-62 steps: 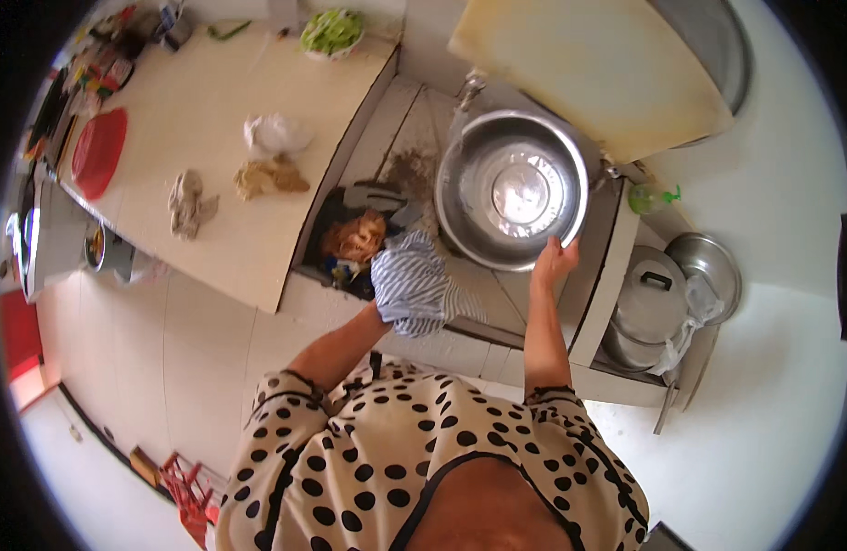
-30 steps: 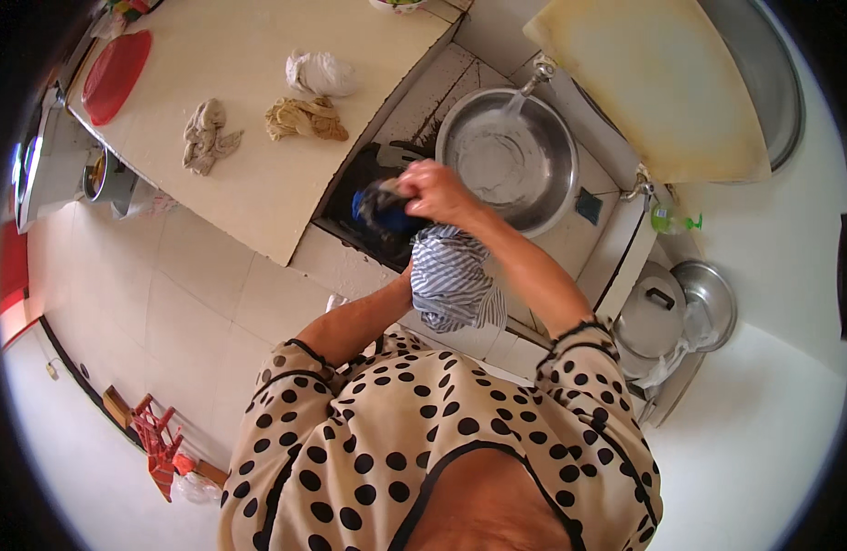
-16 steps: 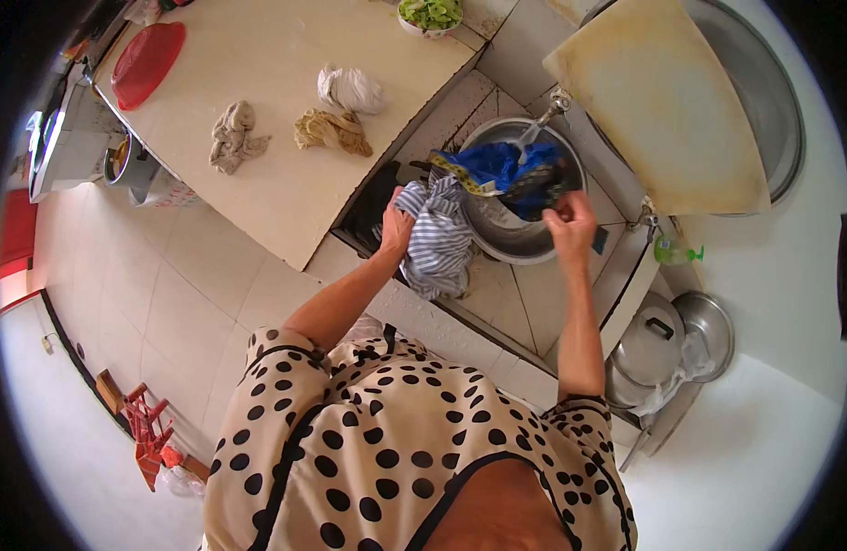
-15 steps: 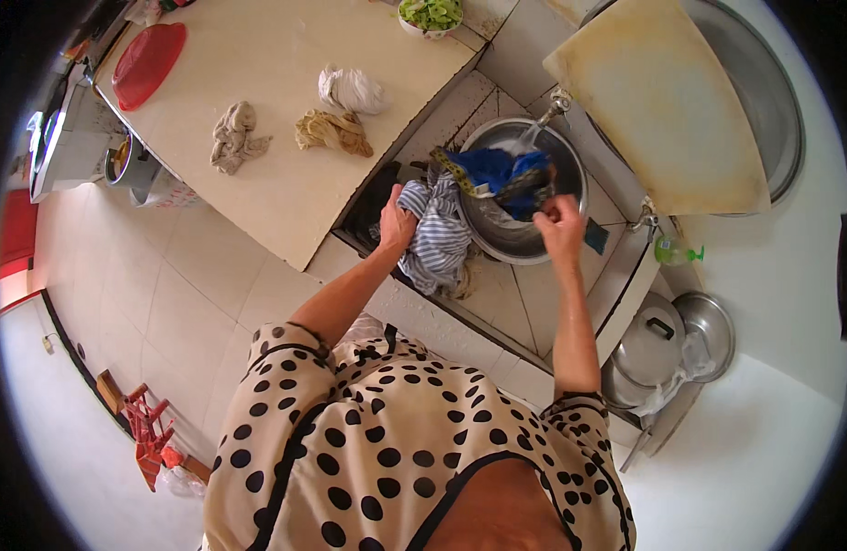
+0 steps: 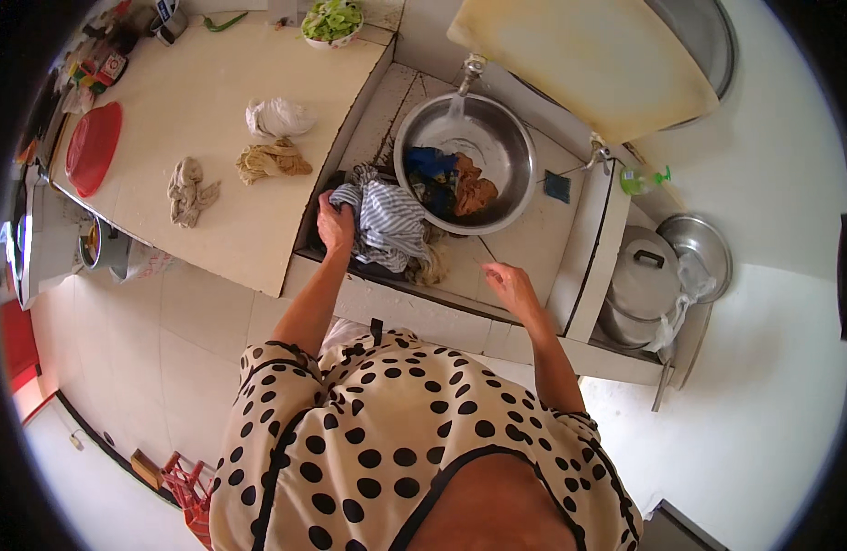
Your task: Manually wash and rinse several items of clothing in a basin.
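My left hand (image 5: 335, 226) is closed on a blue-and-white striped cloth (image 5: 387, 220), which lies bunched at the sink's left side against a dark container. A steel basin (image 5: 524, 174) stands in the tiled sink, under a tap (image 5: 474, 69) with water running. Inside it, a dark blue cloth (image 5: 430, 165) lies beside an orange-brown cloth (image 5: 474, 186). My right hand (image 5: 512, 288) hovers near the sink's front edge, below the basin and apart from it. Its fingers are drawn together, with nothing visible in them.
Wrung cloths, white (image 5: 278, 118), tan (image 5: 273, 161) and beige (image 5: 191, 193), lie on the left counter beside a red basin (image 5: 95, 149). A bowl of greens (image 5: 331, 23) stands behind. A board (image 5: 588, 64) leans right of the tap; a green bottle (image 5: 642, 179) and lidded pot (image 5: 645, 266) stand right.
My right hand has let go of the blue cloth and drawn back toward me from the basin. The cloth now lies low in the basin. My left hand stays on the striped cloth; the view has shifted.
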`<state>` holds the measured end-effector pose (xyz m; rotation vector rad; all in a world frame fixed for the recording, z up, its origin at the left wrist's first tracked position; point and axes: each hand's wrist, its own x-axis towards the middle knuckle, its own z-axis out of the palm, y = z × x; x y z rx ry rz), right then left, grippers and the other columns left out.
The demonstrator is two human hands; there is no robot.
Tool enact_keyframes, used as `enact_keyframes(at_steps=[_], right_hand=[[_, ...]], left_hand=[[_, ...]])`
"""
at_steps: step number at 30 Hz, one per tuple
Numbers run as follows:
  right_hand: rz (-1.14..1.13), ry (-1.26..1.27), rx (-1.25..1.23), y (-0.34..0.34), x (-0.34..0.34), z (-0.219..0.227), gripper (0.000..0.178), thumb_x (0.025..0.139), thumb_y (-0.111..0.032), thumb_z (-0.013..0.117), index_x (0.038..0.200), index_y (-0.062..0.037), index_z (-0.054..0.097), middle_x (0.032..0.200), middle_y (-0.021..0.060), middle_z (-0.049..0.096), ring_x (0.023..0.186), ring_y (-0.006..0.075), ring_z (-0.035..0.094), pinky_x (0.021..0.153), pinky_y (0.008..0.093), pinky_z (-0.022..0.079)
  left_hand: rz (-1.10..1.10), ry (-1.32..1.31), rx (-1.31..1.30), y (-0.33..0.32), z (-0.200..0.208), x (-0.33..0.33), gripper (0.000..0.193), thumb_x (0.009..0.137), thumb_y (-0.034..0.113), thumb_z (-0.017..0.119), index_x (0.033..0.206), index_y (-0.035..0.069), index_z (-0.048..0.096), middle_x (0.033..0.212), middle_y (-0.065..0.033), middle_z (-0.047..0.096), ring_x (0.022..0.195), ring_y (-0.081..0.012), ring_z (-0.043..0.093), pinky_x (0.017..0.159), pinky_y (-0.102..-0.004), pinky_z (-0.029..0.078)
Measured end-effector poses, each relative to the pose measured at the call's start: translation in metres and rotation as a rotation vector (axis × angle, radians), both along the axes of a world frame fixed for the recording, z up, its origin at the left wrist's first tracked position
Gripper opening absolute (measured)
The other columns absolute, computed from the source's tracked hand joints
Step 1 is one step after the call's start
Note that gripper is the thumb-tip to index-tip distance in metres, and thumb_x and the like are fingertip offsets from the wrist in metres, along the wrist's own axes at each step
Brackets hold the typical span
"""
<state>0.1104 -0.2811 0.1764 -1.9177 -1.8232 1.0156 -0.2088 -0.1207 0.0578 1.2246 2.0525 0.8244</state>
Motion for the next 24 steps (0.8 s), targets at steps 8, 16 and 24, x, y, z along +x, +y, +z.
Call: enact_keyframes(at_steps=[8, 16, 24], right_hand=[[-0.069, 0.131, -0.054, -0.064, 0.022, -0.015, 0.028, 0.085, -0.013, 0.056, 0.108, 0.0016, 0.062, 0.091, 0.0202, 0.067, 0.082, 0.0280, 0.067, 0.073, 0.0326, 0.051], [-0.040, 0.263, -0.019, -0.094, 0.052, -0.023, 0.027, 0.087, -0.017, 0.055, 0.107, 0.0003, 0.064, 0.088, 0.0159, 0.068, 0.081, 0.0192, 0.066, 0.072, 0.0297, 0.051], [-0.070, 0.343, -0.076, -0.110, 0.073, -0.016, 0.024, 0.087, -0.015, 0.056, 0.107, -0.0048, 0.064, 0.089, 0.0167, 0.068, 0.080, 0.0249, 0.066, 0.072, 0.0326, 0.051]], left_hand=[[-0.158, 0.139, -0.030, -0.017, 0.005, -0.026, 0.050, 0.079, 0.028, 0.062, 0.123, 0.007, 0.051, 0.113, -0.0203, 0.060, 0.107, -0.0386, 0.056, 0.090, -0.0452, 0.044], [-0.560, 0.370, 0.569, -0.047, 0.134, 0.050, 0.047, 0.082, 0.019, 0.061, 0.127, 0.019, 0.051, 0.127, -0.0074, 0.053, 0.119, -0.0308, 0.045, 0.097, -0.0440, 0.038], [-0.797, 0.478, 0.042, -0.050, 0.072, 0.030, 0.054, 0.078, 0.032, 0.066, 0.129, 0.020, 0.051, 0.130, -0.0062, 0.052, 0.121, -0.0285, 0.047, 0.093, -0.0517, 0.041]])
